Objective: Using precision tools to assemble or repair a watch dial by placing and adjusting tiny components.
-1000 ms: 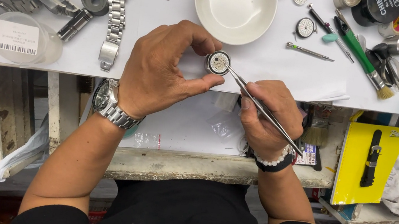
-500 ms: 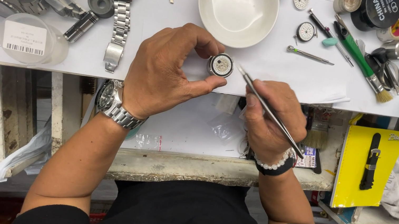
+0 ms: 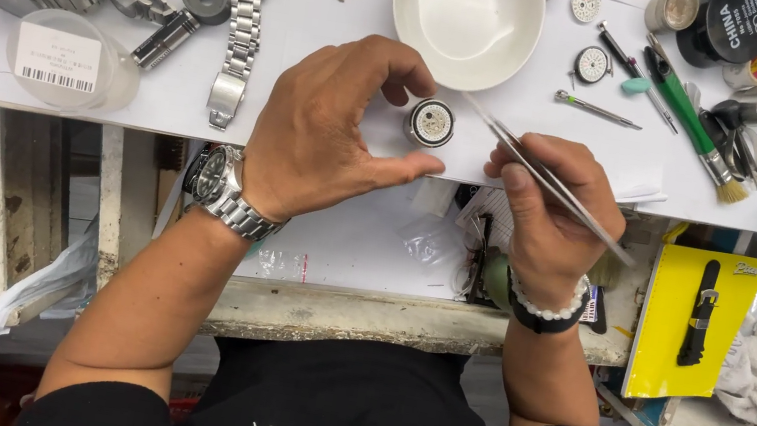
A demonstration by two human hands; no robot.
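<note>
- The left hand [image 3: 326, 129] is pinching a small round watch movement [image 3: 430, 122] between its fingers, just above the white table [image 3: 318, 82] near its front edge.
- The right hand [image 3: 552, 205] is gripping slim metal tweezers [image 3: 546, 179], fingers closed around them, tips reaching just beside the movement.
- A white bowl [image 3: 468, 14] is sitting just behind.

White bench [image 3: 332, 125]: bowl [image 3: 468, 14], steel watch [image 3: 241, 9], brush [image 3: 692, 116].
</note>
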